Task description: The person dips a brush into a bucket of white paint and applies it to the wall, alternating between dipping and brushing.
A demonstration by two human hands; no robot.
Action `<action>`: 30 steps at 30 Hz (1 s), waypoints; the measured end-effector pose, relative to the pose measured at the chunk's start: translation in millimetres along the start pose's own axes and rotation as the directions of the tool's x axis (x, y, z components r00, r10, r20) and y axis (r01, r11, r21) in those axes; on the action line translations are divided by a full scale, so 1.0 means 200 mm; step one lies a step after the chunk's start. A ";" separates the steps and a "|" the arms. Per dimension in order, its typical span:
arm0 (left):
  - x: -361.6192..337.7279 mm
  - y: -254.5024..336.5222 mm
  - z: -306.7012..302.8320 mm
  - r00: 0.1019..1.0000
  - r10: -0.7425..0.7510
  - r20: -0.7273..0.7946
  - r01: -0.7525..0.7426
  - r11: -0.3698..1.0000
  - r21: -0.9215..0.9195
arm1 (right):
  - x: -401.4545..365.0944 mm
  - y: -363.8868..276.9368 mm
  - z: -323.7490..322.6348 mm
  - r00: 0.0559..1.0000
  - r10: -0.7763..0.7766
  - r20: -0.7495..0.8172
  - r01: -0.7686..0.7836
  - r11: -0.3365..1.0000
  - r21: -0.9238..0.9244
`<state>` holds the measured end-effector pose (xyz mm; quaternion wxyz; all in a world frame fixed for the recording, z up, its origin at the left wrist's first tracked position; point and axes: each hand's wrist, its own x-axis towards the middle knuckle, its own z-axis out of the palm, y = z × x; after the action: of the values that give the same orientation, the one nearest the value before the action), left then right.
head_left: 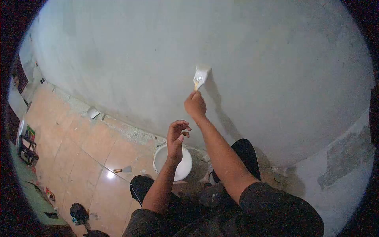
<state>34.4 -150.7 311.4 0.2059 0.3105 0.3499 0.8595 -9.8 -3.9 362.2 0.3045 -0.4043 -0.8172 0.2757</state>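
Note:
My right hand (195,106) is closed round the handle of a paintbrush (202,75), whose white-coated bristles point up and touch the grey wall (138,59). Lower and to the left, my left hand (178,136) hangs with its fingers loosely curled and apart, holding nothing. Beneath that hand and forearm stands a round white bucket (185,168) with white contents, close to the foot of the wall. The forearm hides part of the bucket.
A scraper (123,170) lies on the tiled floor (79,146). A small grey piece (92,112) rests by the wall's rough lower edge. Dark bags (79,213) are at the lower left, and a black object (27,152) stands at the far left.

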 end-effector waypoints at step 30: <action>0.01 0.04 0.02 0.999 -0.030 0.024 0.030 1.000 0.004 | 0.07 -0.04 -0.08 0.999 -0.030 0.043 0.026 0.995 0.097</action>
<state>34.6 -152.2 319.7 0.2223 0.3158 0.3535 0.8520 -8.5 7.0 382.2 0.3094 -0.3714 -0.8152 0.3192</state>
